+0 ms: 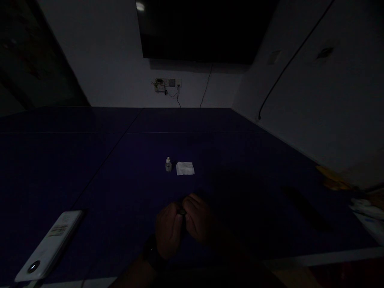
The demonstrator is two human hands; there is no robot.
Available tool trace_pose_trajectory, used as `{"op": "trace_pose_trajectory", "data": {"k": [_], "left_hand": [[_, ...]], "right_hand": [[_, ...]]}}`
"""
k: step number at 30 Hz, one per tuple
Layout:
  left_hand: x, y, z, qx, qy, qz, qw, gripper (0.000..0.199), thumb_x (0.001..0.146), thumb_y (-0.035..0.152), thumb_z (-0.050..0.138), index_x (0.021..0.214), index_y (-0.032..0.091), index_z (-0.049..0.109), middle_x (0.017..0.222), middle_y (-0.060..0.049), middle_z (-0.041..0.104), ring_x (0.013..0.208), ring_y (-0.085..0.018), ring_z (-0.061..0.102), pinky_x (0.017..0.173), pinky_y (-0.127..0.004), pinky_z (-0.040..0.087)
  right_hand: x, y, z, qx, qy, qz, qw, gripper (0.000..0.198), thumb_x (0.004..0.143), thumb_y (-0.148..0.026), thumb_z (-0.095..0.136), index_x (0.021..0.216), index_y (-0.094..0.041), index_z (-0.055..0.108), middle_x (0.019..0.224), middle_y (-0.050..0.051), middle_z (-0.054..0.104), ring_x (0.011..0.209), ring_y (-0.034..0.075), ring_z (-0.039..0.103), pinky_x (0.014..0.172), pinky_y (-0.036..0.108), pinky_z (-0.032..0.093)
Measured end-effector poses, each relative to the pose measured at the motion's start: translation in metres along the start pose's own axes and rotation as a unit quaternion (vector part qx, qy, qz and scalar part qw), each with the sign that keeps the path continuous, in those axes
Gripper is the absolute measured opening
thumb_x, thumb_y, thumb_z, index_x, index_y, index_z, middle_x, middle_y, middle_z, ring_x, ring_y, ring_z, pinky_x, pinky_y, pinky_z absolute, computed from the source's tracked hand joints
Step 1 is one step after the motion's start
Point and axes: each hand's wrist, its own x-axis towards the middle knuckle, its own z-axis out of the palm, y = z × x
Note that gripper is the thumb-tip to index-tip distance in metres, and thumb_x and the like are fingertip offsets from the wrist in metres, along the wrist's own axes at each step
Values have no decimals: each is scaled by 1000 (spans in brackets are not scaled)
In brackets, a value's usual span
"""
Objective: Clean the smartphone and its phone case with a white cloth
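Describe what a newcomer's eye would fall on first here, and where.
The white sheet and the bottle left of it stand out first, near the picture's middle on the dark table. A long white case lies lower left. Nearer the camera, the left hand and right hand hold a small dark thing.

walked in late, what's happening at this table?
In dim light, a person's left grip and right grip are together around a small dark item, too dim to identify. Beyond them, a small bottle stands upright on the blue table, with a white sheet lying just right of it, apart. A long white device lies at the left.
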Motion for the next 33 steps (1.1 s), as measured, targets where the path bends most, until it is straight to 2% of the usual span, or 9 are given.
{"op": "trace_pose_trajectory", "data": {"k": [6, 15, 22, 33], "left_hand": [[-2, 3, -1, -4, 5, 0, 1000, 46, 108, 45, 21, 88, 21, 56, 77, -5, 64, 69, -20, 59, 65, -33, 41], [-6, 6, -5, -8, 11, 12, 1000, 39, 108, 39, 25, 92, 22, 55, 79, -5, 64, 71, -20, 61, 66, -32, 42], [-7, 4, -3, 0, 16, 34, 999, 42, 108, 40, 21, 89, 22, 54, 79, -5, 64, 70, -21, 61, 68, -34, 45], [-11, -1, 3, -2, 36, 23, 999, 45, 106, 42, 23, 88, 21, 58, 77, -7, 66, 69, -21, 63, 65, -34, 45]], "right_hand": [[1, -4, 0, -9, -20, 4, 1000, 14, 89, -11, 34, 85, -22, 42, 78, 5, 51, 73, 23, 45, 66, 37, 36], [0, -8, -3, 17, -52, 43, 998, 12, 89, -14, 33, 84, -22, 41, 80, 6, 51, 74, 23, 45, 67, 37, 36], [0, -6, -4, 2, -54, 3, 999, 12, 85, -12, 36, 85, -23, 41, 78, 5, 51, 71, 22, 44, 67, 38, 38], [-6, -1, 9, -21, -30, -26, 999, 11, 86, -14, 36, 82, -24, 41, 74, 5, 49, 69, 22, 44, 63, 37, 36]]}}
